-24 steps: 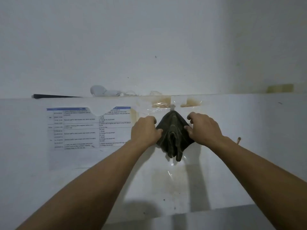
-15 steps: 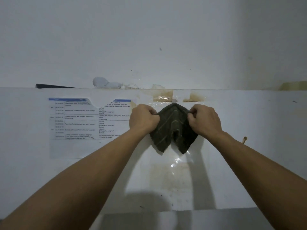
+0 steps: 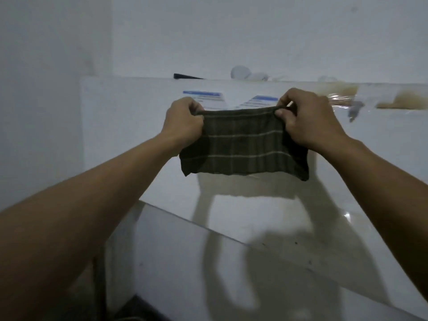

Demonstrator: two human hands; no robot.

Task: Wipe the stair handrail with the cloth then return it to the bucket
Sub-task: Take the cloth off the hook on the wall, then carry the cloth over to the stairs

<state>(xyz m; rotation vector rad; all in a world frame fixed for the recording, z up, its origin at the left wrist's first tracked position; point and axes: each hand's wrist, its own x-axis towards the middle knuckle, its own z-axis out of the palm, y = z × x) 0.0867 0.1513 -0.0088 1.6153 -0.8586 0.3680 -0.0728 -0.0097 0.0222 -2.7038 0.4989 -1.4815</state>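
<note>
A dark green checked cloth (image 3: 243, 144) hangs stretched flat in the air between both hands, in front of a white half wall (image 3: 129, 126). My left hand (image 3: 183, 121) pinches its upper left corner and my right hand (image 3: 305, 117) pinches its upper right corner. The cloth's lower edge hangs free. No bucket is in view, and I cannot tell which surface is the handrail.
A printed paper sheet (image 3: 203, 96) is stuck on the white wall behind the cloth, with brown tape stains (image 3: 410, 100) to the right. A white lump (image 3: 240, 72) and a dark flat object (image 3: 185, 76) lie on the wall's top ledge. A glossy sloping surface (image 3: 254, 262) runs below.
The cloth was bunched between hands held close together; the hands have moved apart and spread it flat. The view has swung to the left and tilted down.
</note>
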